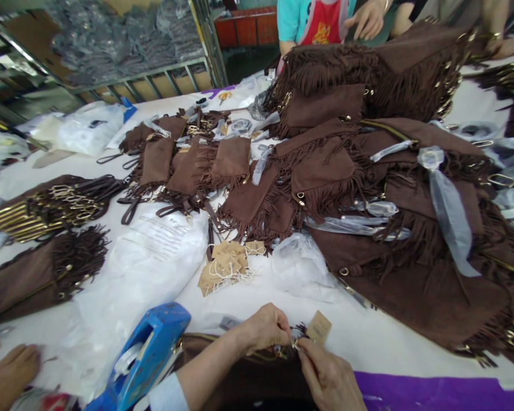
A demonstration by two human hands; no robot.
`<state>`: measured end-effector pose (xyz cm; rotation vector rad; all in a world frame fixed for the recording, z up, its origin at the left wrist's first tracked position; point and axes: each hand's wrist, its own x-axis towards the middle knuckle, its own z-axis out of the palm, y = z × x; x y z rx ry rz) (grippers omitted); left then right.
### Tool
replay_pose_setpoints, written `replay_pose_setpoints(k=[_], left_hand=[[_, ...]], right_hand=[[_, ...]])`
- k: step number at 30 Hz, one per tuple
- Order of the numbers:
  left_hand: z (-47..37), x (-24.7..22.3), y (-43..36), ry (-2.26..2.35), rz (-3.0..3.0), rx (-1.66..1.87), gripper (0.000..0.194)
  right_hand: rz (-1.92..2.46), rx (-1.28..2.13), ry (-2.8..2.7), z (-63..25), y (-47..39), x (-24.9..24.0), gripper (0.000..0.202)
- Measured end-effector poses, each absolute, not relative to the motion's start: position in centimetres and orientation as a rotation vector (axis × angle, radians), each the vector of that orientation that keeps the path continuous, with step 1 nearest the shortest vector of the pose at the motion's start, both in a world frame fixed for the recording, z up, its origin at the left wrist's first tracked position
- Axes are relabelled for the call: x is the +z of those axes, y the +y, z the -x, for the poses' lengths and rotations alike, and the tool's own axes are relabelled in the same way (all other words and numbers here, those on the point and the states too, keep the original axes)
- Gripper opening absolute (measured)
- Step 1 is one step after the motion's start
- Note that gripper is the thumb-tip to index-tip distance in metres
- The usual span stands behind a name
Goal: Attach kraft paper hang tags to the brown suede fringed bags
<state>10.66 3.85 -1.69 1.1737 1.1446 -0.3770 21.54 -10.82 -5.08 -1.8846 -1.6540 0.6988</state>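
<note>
We are seeing the blue tape dispenser [148,357] sitting at the bottom of the white table [368,331]; just right of it, the left hand [263,328] is pinching shut on the brown bag [244,379]. Further right of the dispenser, the right hand [329,379] is pinching the string of the paper tag [319,328] narrowly, with the pile of tags [225,265] lying above them.

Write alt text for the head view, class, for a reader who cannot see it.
Two hands, left hand and right hand, pinch a small brown paper tag at a brown fringed bag. Beyond lie a heap of fringed bags, loose tags and a blue tape dispenser.
</note>
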Motion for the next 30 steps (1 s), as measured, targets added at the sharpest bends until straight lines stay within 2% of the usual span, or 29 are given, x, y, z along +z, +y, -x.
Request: replay_pose_setpoints(k=[7, 13, 17, 20, 24, 30], left_hand=[[-10.3, -1.7, 3.2, 1.259, -1.319, -0.132, 0.007], [-9.4, -2.3, 2.0, 1.308, -1.413, 0.130, 0.005], [-9.1, -3.1, 1.3, 1.328, -1.411, 0.245, 0.004], [-9.2, -3.2, 1.2, 1.325, -1.387, 0.272, 0.004], [-9.5, -2.6, 1.8, 1.302, -1.228, 0.189, 0.006], [-10.3, -1.9, 2.4, 1.273, -1.022, 0.054, 0.006]], right_hand=[[1.864, 0.979, -1.381, -22.3, -10.3, -3.7, 0.018], [1.844, 1.210, -1.275, -23.0, -7.5, -3.3, 0.031], [1.774, 1.462, -1.289, -23.0, -5.6, -3.6, 0.031], [1.742, 1.500, -1.249, -22.8, -5.0, -4.2, 0.029], [1.630, 1.596, -0.980, -22.6, -4.9, -5.1, 0.035], [1.681, 1.472, -0.760, -22.0, -6.0, -5.1, 0.037]])
